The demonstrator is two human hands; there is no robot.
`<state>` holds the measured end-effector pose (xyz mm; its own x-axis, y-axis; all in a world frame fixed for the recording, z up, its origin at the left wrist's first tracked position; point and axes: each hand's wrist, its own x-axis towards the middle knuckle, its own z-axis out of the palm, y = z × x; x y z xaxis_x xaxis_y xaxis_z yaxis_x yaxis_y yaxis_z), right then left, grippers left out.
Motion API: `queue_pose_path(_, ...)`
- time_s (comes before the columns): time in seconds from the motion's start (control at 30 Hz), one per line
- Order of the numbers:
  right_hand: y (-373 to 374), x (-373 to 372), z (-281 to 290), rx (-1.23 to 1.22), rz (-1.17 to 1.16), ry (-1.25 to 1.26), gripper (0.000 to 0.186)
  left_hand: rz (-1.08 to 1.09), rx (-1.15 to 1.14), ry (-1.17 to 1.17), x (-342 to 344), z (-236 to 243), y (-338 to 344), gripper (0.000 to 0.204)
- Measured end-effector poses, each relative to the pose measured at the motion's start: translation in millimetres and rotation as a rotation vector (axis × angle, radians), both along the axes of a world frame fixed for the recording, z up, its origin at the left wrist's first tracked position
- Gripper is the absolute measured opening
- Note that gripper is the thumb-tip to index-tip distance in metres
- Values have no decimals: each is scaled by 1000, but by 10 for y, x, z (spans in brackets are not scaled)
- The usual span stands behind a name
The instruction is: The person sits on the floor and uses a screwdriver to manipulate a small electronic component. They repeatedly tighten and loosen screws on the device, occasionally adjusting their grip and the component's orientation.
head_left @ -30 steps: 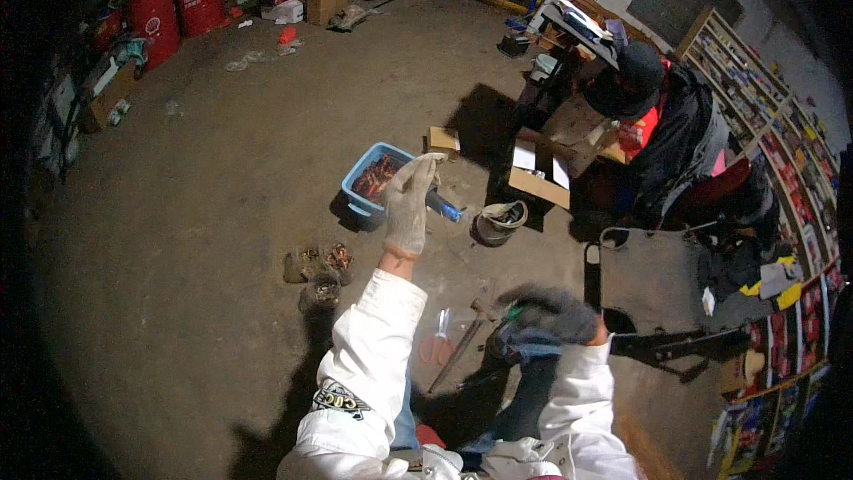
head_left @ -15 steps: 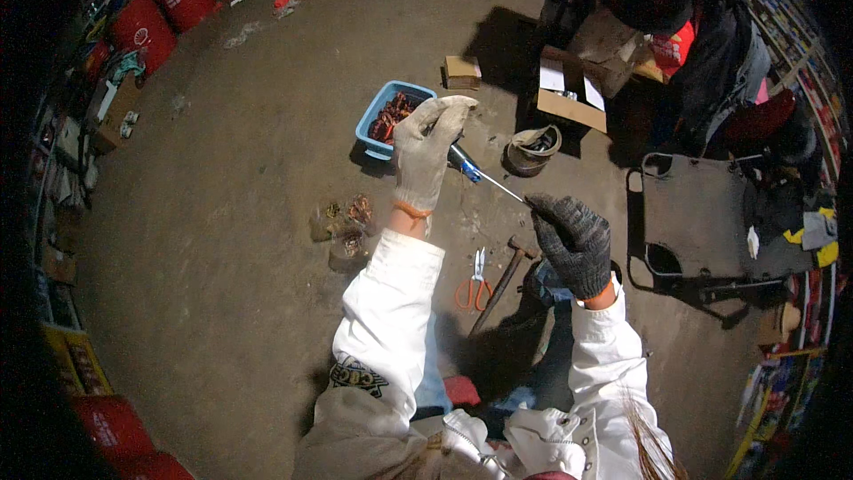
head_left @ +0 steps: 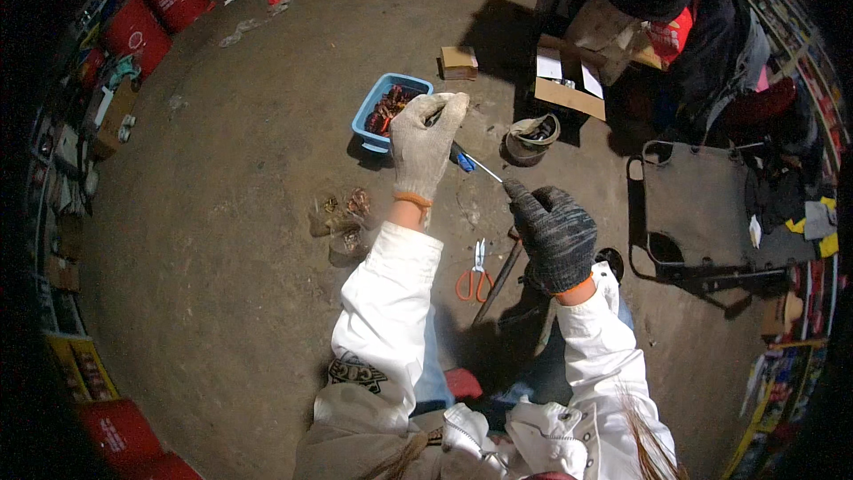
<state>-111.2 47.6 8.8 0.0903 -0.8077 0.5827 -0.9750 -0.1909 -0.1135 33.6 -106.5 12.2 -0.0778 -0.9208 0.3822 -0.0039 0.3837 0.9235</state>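
Observation:
My left hand (head_left: 419, 147), in a pale knit glove, is closed around a screwdriver (head_left: 483, 169) with a black and blue handle. Most of the handle is hidden by the glove. Its thin bright shaft slants down to my right hand (head_left: 555, 236), in a dark grey glove, whose fingers are closed at the shaft's end. The tip is out of sight there. Below the hands lie orange-handled scissors (head_left: 477, 276) on the floor, and beside them a hammer (head_left: 499, 283), its head mostly covered by my right hand.
Behind my left hand stands a blue basin (head_left: 370, 107) of reddish copper-coloured pieces. Clear bags (head_left: 345, 236) of small parts lie left. Farther off are a small cardboard box (head_left: 458, 62), a round tub (head_left: 531, 140) and an open carton (head_left: 569, 93). A dark folding seat (head_left: 697, 204) is at right.
My right hand has moved left and slightly up, closer to the left one. My left hand has turned, so less of the screwdriver handle shows.

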Motion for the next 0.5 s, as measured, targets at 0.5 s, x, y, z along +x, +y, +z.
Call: queue_pose_path(0.5,-20,198,-246,121,-116,-176,32,21,17,57,-131,-104,5,19)
